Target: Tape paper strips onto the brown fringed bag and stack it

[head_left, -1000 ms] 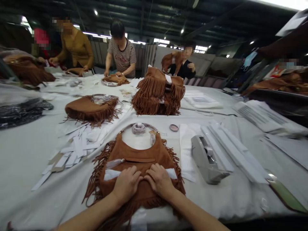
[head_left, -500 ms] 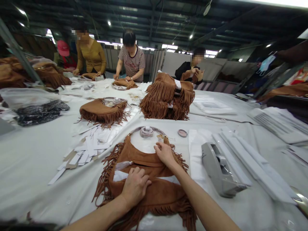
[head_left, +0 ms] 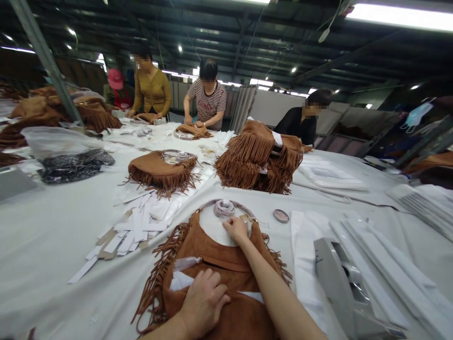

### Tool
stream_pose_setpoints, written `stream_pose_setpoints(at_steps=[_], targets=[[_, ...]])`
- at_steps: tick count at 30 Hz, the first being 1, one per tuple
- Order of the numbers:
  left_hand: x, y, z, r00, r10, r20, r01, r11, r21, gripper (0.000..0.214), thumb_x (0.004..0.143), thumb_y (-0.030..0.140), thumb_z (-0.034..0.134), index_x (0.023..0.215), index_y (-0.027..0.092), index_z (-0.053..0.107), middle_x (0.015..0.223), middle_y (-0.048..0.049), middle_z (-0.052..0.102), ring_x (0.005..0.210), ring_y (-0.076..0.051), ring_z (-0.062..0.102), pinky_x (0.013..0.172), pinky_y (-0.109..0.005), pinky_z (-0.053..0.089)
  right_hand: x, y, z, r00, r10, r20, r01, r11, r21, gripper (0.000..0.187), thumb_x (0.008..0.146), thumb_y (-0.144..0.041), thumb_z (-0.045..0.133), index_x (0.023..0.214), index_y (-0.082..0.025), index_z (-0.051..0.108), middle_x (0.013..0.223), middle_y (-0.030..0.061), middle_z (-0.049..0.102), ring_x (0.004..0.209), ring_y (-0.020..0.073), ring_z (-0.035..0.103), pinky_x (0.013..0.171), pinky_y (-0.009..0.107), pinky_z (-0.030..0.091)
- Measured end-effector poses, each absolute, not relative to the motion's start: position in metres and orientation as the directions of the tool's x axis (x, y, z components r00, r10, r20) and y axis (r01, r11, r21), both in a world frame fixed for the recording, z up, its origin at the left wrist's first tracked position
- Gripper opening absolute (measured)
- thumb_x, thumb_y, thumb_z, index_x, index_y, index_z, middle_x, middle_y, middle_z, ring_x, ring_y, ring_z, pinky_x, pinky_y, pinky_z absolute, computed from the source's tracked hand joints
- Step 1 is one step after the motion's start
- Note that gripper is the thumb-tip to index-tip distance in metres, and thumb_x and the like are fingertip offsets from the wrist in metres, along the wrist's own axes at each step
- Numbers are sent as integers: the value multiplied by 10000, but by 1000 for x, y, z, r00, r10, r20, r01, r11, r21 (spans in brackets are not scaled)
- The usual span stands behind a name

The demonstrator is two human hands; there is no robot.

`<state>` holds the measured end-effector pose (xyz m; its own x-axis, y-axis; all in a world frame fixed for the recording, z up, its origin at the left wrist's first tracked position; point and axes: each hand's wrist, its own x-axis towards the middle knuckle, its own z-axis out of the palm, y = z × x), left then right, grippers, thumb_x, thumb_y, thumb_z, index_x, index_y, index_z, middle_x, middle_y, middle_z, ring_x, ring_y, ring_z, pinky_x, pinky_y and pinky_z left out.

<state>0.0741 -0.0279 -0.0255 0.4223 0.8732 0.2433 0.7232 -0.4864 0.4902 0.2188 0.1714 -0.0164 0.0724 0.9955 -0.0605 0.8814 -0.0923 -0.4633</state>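
A brown suede fringed bag [head_left: 226, 255] lies flat on the white table in front of me, white paper showing in its opening. My left hand [head_left: 203, 302] presses down on the bag's front flap, fingers curled over the suede. My right hand [head_left: 236, 229] reaches forward to the bag's upper right corner, fingers bent at the end of its wrapped strap [head_left: 225, 208]; what they pinch is hidden.
White paper strips [head_left: 132, 229] lie left of the bag. A grey tape dispenser [head_left: 339, 283] and folded white sheets [head_left: 382, 255] sit to the right, a tape roll [head_left: 281, 216] behind. More fringed bags [head_left: 161, 172] and a stack [head_left: 260, 158] lie farther back. Three people work across the table.
My right hand left the flap and reached forward to the bag's upper corner by the strap. My left hand stayed pressing on the flap. The view tilted up.
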Motion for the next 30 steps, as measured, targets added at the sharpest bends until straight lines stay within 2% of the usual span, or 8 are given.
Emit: stream_pose_setpoints(at_steps=[5,12,21,26,28,30], targets=[[74,-27,-23,415,868,272,709,-496,501,144,896,263,490,785,220,572,837,-22,541,829,-208,424,734,-379,301,224,177,-14,60,998,0,856,-51,-514,126,766,-299,629,709,-187,639,702,4,665,665,151,596,573,233,349],[75,-25,-33,409,846,342,693,-532,487,124,866,278,529,763,218,564,816,-21,533,802,-205,428,705,-371,307,229,201,4,103,987,125,849,-22,-528,157,754,-327,623,659,-203,618,682,11,642,683,173,574,583,252,328],[71,-25,-24,453,858,244,722,-513,464,194,914,317,462,800,219,585,849,-29,542,845,-210,438,724,-373,326,223,221,47,74,973,217,768,83,-635,176,745,-328,583,636,-191,577,635,8,617,637,165,539,585,265,344],[69,-25,-13,476,856,200,733,-512,448,245,929,335,437,806,207,605,850,-37,546,866,-210,446,731,-363,338,222,142,86,-32,963,267,679,217,-701,201,801,-371,546,738,-187,598,729,2,663,708,155,581,661,250,409],[68,-25,-12,477,857,198,733,-512,448,249,928,334,440,805,205,613,852,-39,549,876,-212,447,735,-361,340,225,87,89,-118,952,282,608,293,-738,189,817,-358,548,767,-188,612,771,6,676,743,160,599,701,252,435],[68,-26,-11,476,855,203,732,-514,448,236,922,334,450,814,211,621,873,-40,557,885,-214,446,741,-364,341,228,31,78,-175,952,253,557,307,-771,183,846,-334,518,779,-204,628,744,4,674,708,164,607,667,259,457]])
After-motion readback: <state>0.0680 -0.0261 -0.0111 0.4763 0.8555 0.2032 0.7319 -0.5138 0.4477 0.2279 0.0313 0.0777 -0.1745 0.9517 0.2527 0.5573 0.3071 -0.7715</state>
